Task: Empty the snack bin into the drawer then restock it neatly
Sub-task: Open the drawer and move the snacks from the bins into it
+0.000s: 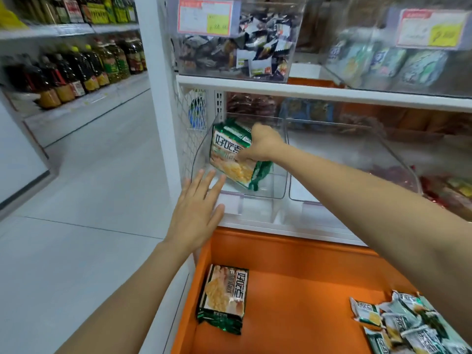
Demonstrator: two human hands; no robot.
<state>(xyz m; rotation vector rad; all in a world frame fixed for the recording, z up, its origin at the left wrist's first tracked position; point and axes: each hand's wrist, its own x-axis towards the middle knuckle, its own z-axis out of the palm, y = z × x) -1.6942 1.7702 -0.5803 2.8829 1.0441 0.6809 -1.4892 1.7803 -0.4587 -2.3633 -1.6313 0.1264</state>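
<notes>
A clear plastic snack bin (278, 185) sits on the lower white shelf. Inside it my right hand (260, 143) grips a stack of green snack packs (229, 154), held tilted against the bin's left side. My left hand (198, 213) is spread flat with straight fingers, its fingertips at the bin's front left corner. Below, the orange drawer (293, 261) stands pulled out. One green snack pack (223, 298) lies at its left, and a heap of several small green packets (406, 325) lies at its right, partly hidden by my right forearm.
A second clear bin (344, 159) stands to the right on the same shelf. Above are clear bins of dark packets (235, 52) and pale packs (388, 62). A wire mesh panel (189, 116) flanks the left. Bottles of oil (76, 70) line the aisle's far shelves.
</notes>
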